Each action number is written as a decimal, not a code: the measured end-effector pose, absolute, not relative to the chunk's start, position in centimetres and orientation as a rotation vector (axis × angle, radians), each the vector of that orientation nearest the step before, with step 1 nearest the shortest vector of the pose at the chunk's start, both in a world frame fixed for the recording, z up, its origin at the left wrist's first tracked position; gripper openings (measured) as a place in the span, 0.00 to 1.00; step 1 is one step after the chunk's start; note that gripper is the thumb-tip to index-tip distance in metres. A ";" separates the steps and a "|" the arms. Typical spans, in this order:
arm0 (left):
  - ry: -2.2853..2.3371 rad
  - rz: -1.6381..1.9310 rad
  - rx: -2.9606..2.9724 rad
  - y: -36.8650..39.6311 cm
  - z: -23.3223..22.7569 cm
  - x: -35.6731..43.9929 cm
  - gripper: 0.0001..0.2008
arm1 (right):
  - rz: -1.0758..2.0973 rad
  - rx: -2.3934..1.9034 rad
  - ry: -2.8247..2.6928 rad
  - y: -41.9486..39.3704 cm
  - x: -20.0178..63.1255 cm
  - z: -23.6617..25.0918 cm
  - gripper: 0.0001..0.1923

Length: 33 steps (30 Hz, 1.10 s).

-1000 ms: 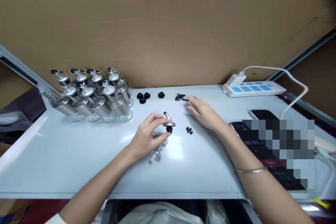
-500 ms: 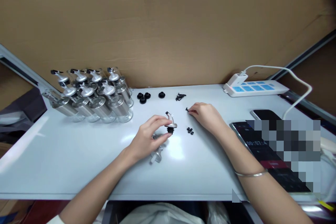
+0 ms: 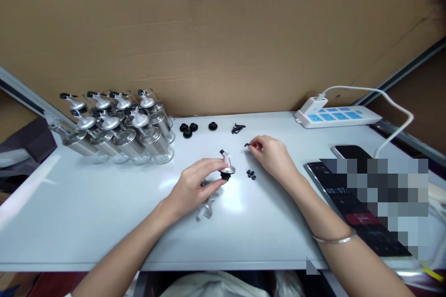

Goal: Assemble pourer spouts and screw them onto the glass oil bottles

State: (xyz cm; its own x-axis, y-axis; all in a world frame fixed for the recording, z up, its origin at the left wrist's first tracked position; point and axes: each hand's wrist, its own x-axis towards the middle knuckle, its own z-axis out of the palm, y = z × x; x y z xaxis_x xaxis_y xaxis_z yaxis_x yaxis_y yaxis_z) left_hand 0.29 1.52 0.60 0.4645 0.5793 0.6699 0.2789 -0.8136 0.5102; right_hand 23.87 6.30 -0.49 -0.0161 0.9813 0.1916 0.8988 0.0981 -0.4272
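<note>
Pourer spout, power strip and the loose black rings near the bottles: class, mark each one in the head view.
pourer spout (image 3: 227, 167), head view, on its silver collar, held in the left hand's grip.
power strip (image 3: 336, 116), head view, on its blue socket face.
black rings (image 3: 188, 128), head view, on the nearest ring.

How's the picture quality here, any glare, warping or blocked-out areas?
Head view: bright glare on the white table near the pourer spout held by the left hand; wide-angle bending curves the table edges; a pixelated block hides the lower right; the top corners darken; the right hand looks sharp.
</note>
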 end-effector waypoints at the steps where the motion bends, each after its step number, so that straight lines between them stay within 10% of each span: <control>1: 0.717 1.273 2.392 1.5 0.7 0.3 0.15 | 0.334 -1.745 -1.863 6.0 23.6 -0.1 0.06; 10: 0.685 1.134 2.454 1.5 0.7 0.2 0.16 | 1.163 -1.081 -1.308 3.3 20.4 2.5 0.11; 20: 0.844 1.080 2.381 1.1 0.3 0.0 0.37 | 1.213 -1.039 -1.325 2.8 20.1 2.5 0.08; 33: 0.853 1.224 2.393 1.3 0.3 0.1 0.39 | 1.334 -0.912 -1.344 3.0 20.4 2.2 0.10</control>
State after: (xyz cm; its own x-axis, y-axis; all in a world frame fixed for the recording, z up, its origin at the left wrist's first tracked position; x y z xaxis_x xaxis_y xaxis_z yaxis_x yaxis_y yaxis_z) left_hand 0.12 1.30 0.26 0.4545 0.6376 0.6221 0.3628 -0.7703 0.5244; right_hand 20.44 2.97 2.19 -0.2227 0.9653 0.1364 -0.1297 0.1093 -0.9855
